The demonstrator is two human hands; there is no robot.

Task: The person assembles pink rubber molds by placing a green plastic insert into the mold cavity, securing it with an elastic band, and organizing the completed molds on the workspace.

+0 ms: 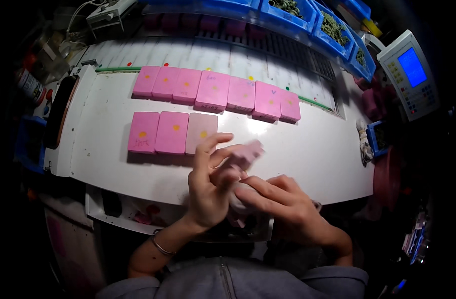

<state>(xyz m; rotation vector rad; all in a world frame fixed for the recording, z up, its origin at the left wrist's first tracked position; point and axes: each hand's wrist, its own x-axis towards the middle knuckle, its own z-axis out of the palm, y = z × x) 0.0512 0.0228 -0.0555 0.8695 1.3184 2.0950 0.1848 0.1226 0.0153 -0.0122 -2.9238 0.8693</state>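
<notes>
So there's a near row of three pink blocks point(171, 134) on the white counter point(317, 159), each with a yellow dot, and the one on its right end is paler than the other two. Just in front of that row and off to its right, both hands are busy. The left hand point(206, 192) is curled around a pale pink piece point(247, 154), which is pretty blurry, with its index finger sticking up by the row's pale end. The right hand point(293, 207) has its fingers bent over a pale rounded thing point(241, 199), close in front of the row. Can't tell how firmly it's gripped, tbh.

Behind the near row there's a longer line of seven pink blocks point(213, 92). A dark phone-like slab point(62, 112) sits left of the row, and a device with a blue screen point(408, 74) is well off to its right. Blue trays point(287, 21) with greenish bits are way behind it.
</notes>
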